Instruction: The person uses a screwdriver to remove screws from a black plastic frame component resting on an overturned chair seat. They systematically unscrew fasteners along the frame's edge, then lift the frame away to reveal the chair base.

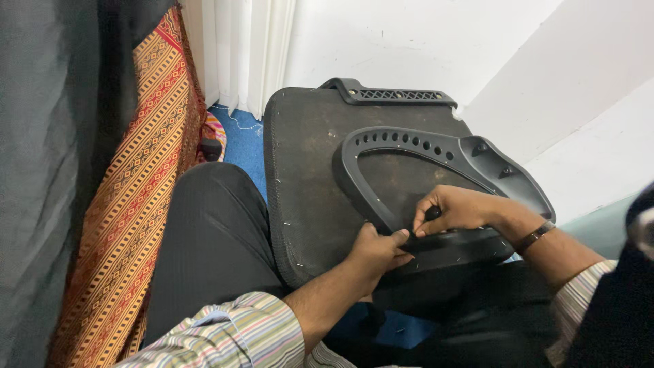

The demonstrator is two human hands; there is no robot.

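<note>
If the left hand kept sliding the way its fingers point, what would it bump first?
Probably the right hand. The left hand points right along the black armrest, and its thumb tip nearly meets the right fingers pinching a small black knob. Depth is hard to judge.

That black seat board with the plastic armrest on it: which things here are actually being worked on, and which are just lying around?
In use:
- seat board, underside up on the lap
- black plastic armrest frame lying on it
- small dark knob, pinched by the right hand
- left hand, steadying the frame's lower edge

Lying about:
- patterned orange cloth
- white curtain
- blue floor mat
</note>
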